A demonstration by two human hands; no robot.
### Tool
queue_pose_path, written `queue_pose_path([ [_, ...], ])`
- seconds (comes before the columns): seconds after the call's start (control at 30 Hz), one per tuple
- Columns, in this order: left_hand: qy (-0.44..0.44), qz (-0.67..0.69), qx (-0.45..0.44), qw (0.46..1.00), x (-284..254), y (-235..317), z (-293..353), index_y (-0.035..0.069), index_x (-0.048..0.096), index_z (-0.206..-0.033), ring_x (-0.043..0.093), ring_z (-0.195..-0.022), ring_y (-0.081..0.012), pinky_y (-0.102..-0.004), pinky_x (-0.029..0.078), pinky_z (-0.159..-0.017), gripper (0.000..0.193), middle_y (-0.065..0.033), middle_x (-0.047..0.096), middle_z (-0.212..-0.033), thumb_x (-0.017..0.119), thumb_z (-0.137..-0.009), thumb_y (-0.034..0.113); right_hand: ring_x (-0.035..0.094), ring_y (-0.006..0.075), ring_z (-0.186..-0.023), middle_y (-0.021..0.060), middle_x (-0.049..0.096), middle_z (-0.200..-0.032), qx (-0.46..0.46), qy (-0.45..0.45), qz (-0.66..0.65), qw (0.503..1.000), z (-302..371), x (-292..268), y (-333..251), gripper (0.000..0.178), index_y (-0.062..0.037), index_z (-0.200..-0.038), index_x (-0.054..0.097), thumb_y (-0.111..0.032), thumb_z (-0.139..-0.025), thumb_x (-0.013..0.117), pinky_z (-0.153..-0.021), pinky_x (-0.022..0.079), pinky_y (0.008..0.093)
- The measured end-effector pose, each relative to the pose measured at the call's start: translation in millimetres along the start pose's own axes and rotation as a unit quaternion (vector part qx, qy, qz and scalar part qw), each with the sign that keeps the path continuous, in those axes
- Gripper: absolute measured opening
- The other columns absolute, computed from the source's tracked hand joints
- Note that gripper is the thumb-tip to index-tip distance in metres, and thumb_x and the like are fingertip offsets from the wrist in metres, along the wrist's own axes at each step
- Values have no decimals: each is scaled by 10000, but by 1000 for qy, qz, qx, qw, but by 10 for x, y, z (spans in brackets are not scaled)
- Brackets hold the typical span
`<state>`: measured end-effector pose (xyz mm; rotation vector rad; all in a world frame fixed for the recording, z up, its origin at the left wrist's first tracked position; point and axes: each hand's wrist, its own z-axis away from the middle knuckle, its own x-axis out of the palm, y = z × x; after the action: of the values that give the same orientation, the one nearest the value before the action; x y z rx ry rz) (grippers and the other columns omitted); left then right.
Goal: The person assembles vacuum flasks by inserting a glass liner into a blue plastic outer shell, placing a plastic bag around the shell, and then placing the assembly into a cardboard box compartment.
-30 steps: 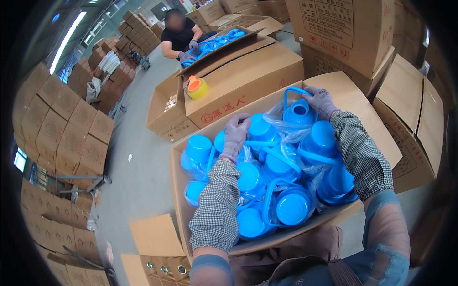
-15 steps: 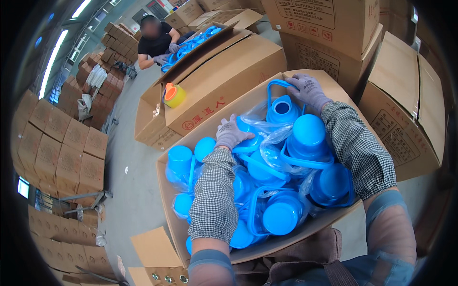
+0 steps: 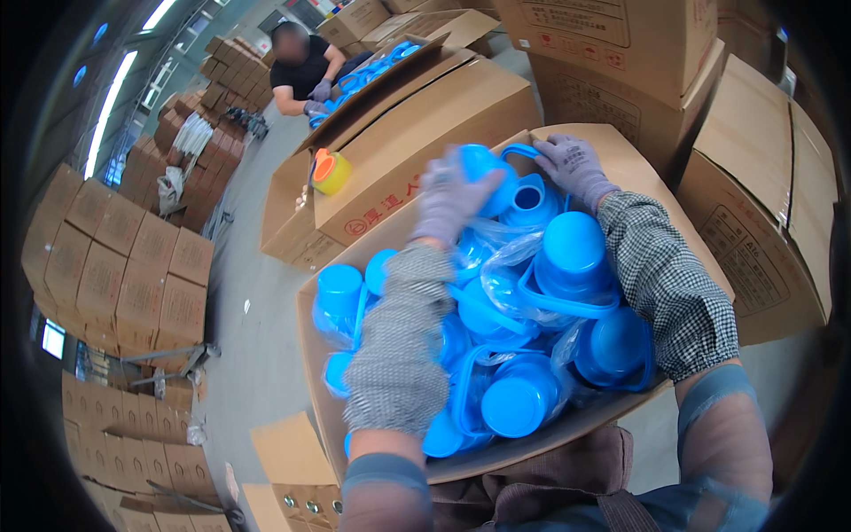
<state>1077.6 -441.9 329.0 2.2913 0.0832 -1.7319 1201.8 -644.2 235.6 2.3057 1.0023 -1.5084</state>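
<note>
A wide cardboard box [image 3: 312,355] in front of me is filled with blue plastic jugs with loop handles, several wrapped in clear film. My left hand [image 3: 448,199], gloved and blurred by motion, grips a rounded blue jug [image 3: 487,180] raised at the box's far side. At the far right corner, my right hand [image 3: 574,167] has its gloved fingers curled over the handle of an upright blue jug [image 3: 529,206] with an open round mouth. Around them lie other jugs, such as an upturned one [image 3: 572,246] and a lower one [image 3: 521,403].
A long closed carton [image 3: 434,142] adjoins the box, bearing a yellow-orange tape roll [image 3: 330,172]. Stacked cartons [image 3: 620,40] and a tilted carton [image 3: 753,195] stand right. A co-worker [image 3: 301,71] handles blue parts behind. More cartons [image 3: 133,275] line the left.
My left hand has moved up and away from me, lifting a blue jug beside the open-mouthed one. My right hand stays on the handle. The co-worker's hands have shifted slightly.
</note>
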Motion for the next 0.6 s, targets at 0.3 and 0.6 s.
queue_pose_path([
  [0.3,-105,265,91,954,827,7,-178,19,400,-1471,486,-1312,-418,-434,392,-1111,890,-306,461,-1426,724,-792,494,620,286,-1061,109,637,-1104,-18,26,25,999,-11,70,5,320,-189,-1216,596,-402,-1006,484,-872,493,435],
  [0.6,-215,120,-142,959,491,-1484,539,-28,483,-1381,523,-1271,-414,-418,443,-1063,828,-282,549,-1356,786,-703,337,620,288,-1060,100,638,-1104,-8,13,42,999,-12,64,-13,334,-176,-1222,594,-405,-1005,482,-877,492,435],
])
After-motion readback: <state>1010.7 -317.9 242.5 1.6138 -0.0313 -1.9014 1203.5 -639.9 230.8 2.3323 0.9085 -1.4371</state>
